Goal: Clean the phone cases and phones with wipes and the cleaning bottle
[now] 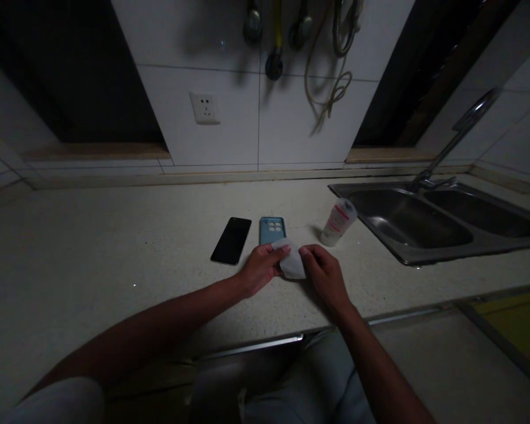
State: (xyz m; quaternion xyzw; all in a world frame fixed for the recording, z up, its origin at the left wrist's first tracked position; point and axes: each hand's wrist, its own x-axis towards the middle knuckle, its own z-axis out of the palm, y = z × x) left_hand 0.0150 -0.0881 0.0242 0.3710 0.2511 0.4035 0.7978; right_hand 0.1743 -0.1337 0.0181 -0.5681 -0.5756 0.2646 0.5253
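Between my two hands, just above the counter, is a thin white tissue [293,266]. My left hand [261,268] grips its left side, thumb on top. The fingertips of my right hand [324,272] pinch its right edge. Behind the tissue a blue-green phone case [271,231] lies on the counter, its lower end partly covered by my left hand and the tissue. A black smartphone [232,240] lies screen up to the left of the case. To the right a clear plastic cup [338,222] with pink-red print stands upright.
The pale countertop [115,247] runs along a tiled wall. A double steel sink [406,218] with a tall faucet [454,141] is set in at the right. On the wall are a socket [205,109], valves and a looped cord [331,97].
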